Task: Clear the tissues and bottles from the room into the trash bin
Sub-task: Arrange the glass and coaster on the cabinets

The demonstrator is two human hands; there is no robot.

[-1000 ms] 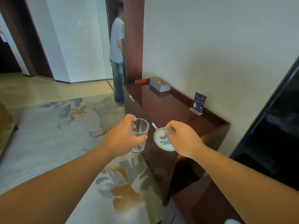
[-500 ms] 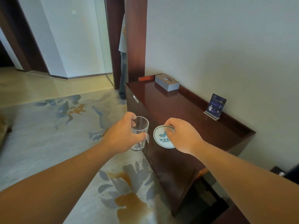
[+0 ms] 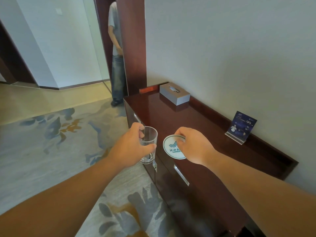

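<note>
My left hand [image 3: 130, 147] grips a clear empty drinking glass [image 3: 148, 146], held upright just off the front edge of a dark red wooden cabinet [image 3: 205, 134]. My right hand [image 3: 195, 147] pinches a round white coaster [image 3: 172, 148] with a blue-green wave logo, over the near part of the cabinet top. Whether the coaster touches the wood I cannot tell. A grey tissue box [image 3: 174, 94] stands at the far end of the cabinet top, with a tissue showing in its slot. No bottle or trash bin is in view.
A small dark blue sign card [image 3: 241, 127] in a metal stand sits against the wall on the cabinet. A person [image 3: 117, 53] in grey shirt and jeans stands in the doorway behind a wooden pillar [image 3: 133, 45]. Patterned carpet [image 3: 51, 142] covers the floor on the left.
The view has swung toward the wall and cabinet, and the dark screen at the right edge has left the frame. Both hands keep the same hold on glass and coaster.
</note>
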